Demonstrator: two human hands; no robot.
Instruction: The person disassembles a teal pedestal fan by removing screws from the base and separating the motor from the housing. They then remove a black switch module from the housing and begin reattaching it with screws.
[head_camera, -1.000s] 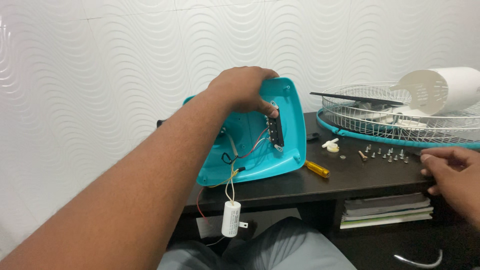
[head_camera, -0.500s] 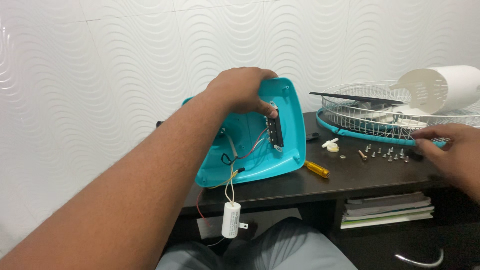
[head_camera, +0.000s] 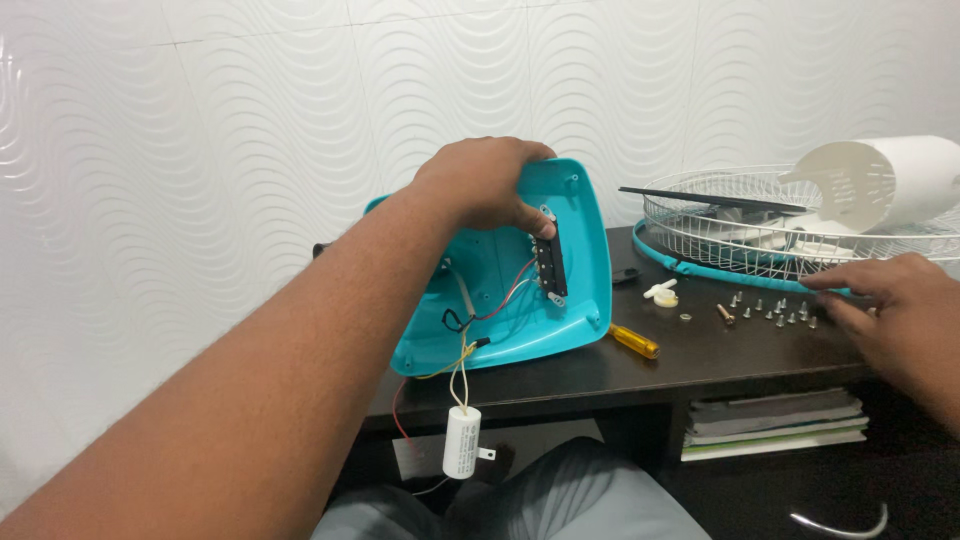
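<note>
My left hand (head_camera: 485, 183) grips the top edge of a teal plastic fan base cover (head_camera: 575, 265) that stands tilted on the dark table (head_camera: 650, 375). Inside the cover sit a black switch block (head_camera: 548, 262) and coloured wires. A white cylindrical capacitor (head_camera: 461, 442) hangs from those wires below the table's edge. My right hand (head_camera: 895, 305) hovers over a cluster of small screws (head_camera: 775, 310), fingers spread, holding nothing.
A yellow-handled screwdriver (head_camera: 637, 342) lies near the cover. A wire fan guard with a teal rim (head_camera: 760, 240) and a white motor housing (head_camera: 880, 185) rest at the back right. Stacked books (head_camera: 770, 422) sit on a shelf under the table. A wavy white wall is behind.
My right hand has moved up and left from the table's front edge to above the screws. My left hand and the teal cover have stayed still.
</note>
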